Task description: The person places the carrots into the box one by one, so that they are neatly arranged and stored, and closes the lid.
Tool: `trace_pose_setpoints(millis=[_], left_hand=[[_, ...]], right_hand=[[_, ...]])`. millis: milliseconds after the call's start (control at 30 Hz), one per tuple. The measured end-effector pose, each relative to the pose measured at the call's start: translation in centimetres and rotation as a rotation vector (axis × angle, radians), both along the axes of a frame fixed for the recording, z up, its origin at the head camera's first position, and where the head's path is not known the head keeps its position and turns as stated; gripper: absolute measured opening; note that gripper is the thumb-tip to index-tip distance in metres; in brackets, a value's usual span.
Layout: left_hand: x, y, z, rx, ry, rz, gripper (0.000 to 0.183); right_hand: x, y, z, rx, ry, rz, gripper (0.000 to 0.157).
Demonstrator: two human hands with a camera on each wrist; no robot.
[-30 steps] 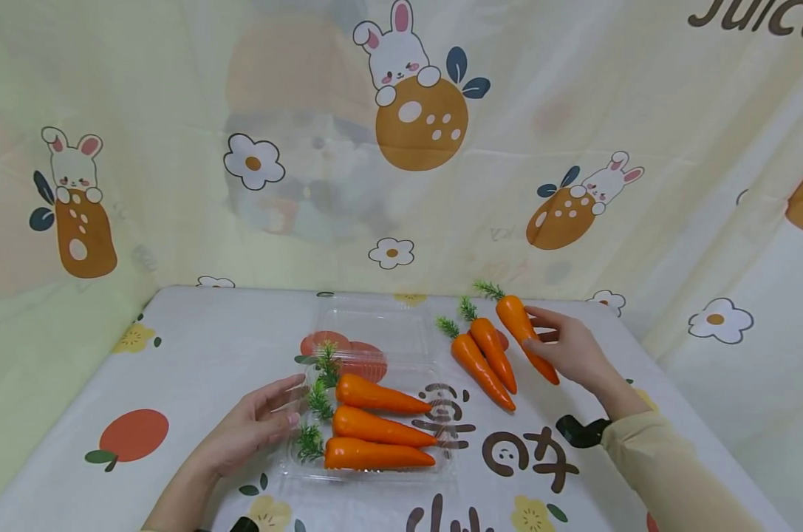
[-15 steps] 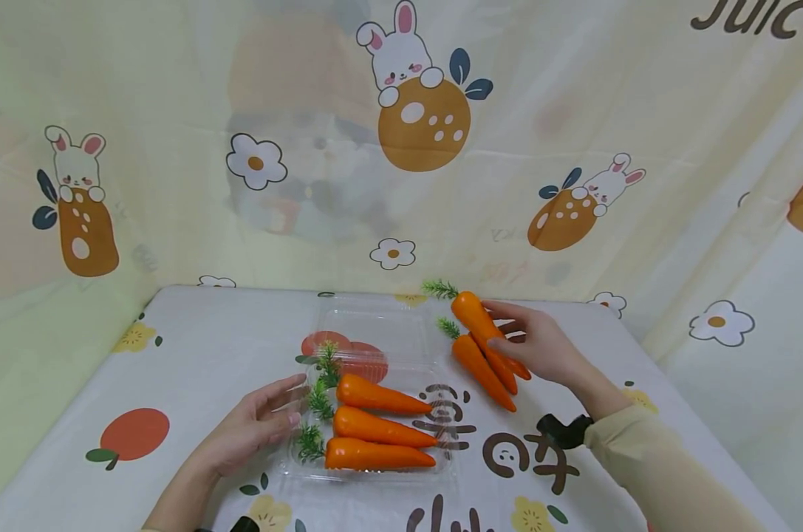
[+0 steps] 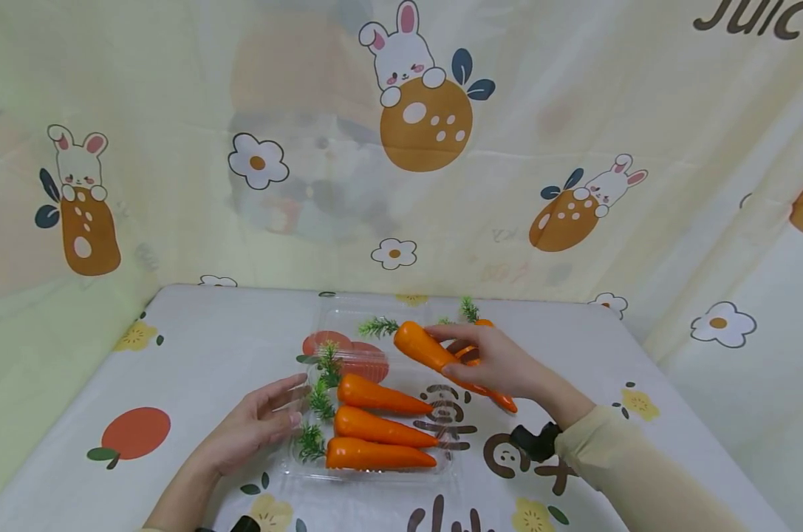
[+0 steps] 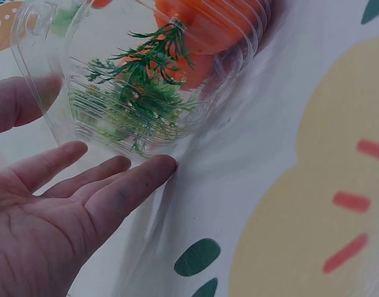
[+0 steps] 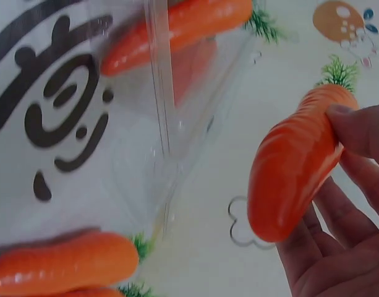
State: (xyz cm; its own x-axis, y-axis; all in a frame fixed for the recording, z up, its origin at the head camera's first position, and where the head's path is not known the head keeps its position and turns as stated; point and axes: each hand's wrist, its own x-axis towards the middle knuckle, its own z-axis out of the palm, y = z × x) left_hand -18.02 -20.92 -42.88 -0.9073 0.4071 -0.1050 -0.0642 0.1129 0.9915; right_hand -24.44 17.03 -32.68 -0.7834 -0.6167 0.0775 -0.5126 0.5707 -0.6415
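My right hand grips an orange carrot with green leaves, its thumb and fingers on either side. The carrot is raised over the right back part of a clear plastic box. In the right wrist view this held carrot is seen tip-first. Three carrots lie side by side in the box: a back one, a middle one and a front one, leaves to the left. My left hand rests at the box's left side, fingers extended; in the left wrist view its fingertips are at the ribbed wall.
The box's clear lid lies folded back behind it. Two more carrots lie on the table right of the box, mostly hidden by my right hand; the right wrist view shows one carrot plainly. A printed curtain hangs behind the table.
My right hand has carried the carrot leftward, from beyond the two loose carrots to above the box's back right part. The left hand stays in place.
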Motion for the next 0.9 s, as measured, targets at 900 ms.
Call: trace_pose_setpoints(millis=[900], left_hand=[[-0.1,-0.2,-0.4,0.018,0.015,0.005,0.073]], right_hand=[[2.2,-5.4,-2.3,0.11,-0.209,0.225,0.054]])
